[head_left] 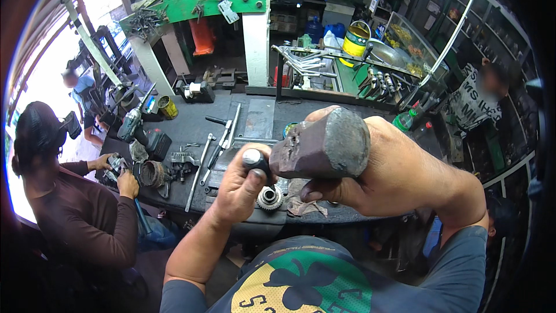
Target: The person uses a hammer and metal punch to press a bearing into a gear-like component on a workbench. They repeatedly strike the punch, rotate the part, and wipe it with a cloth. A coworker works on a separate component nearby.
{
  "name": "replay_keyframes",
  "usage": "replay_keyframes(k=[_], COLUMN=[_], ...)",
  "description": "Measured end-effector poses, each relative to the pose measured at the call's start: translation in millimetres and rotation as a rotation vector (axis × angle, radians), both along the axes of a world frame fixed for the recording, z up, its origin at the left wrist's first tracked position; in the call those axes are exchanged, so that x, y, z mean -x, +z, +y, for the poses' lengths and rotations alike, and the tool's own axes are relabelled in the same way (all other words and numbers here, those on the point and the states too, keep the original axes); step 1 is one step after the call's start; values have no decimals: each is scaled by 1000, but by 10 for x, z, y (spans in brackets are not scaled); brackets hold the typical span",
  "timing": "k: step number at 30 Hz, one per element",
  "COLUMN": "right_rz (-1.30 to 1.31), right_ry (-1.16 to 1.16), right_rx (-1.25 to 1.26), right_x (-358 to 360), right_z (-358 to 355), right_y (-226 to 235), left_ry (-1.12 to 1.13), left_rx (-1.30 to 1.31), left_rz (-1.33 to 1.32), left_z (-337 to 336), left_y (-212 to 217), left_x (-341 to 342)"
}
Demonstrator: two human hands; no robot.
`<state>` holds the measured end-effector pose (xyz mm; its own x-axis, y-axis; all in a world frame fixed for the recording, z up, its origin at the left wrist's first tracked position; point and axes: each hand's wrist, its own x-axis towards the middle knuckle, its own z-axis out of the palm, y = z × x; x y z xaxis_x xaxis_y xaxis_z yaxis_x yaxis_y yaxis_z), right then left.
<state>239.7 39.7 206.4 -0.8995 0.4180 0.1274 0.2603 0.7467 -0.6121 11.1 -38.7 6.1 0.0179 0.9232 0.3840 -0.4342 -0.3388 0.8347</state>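
My right hand is closed around a heavy, dark, worn hammer; its blocky metal head fills the middle of the view, and the handle is hidden. Just left of it, my left hand grips an upright punch with a shiny round top and a dark shaft. Below that fist, a toothed metal gear with a round hub rests at the bench's near edge; whether the punch touches it cannot be made out. A crumpled rag lies right of the gear.
Wrenches and a ratchet lie left on the dark workbench, near a cordless drill. A co-worker at left handles a metal part. Behind stand a green-and-white press frame and a yellow bucket. Another person is at right.
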Motion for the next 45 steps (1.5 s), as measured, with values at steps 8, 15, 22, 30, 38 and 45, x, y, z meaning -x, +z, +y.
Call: replay_keyframes(k=[8,15,22,30,38,45], right_rz=[1,188,-237,59,515,-290], right_ry=[-43,102,79,143,163,-16], right_rx=[-61,-329,55,-186,-212,35], right_x=[-306,-291,6,-159,-299,-264], right_z=[74,70,129,-36,-6,-179], right_y=[-56,315,176,578,314,569], left_ry=[-34,-25,-85,-116,-97,-130], left_rx=[-1,-9,-59,-64,-52,-156], left_rz=[218,338,304,291,334,402], left_z=[50,9,-13,-124,-109,-115], left_y=[-78,-102,-138,-46,-5,372], left_x=[-152,-152,-149,-234,-339,-402])
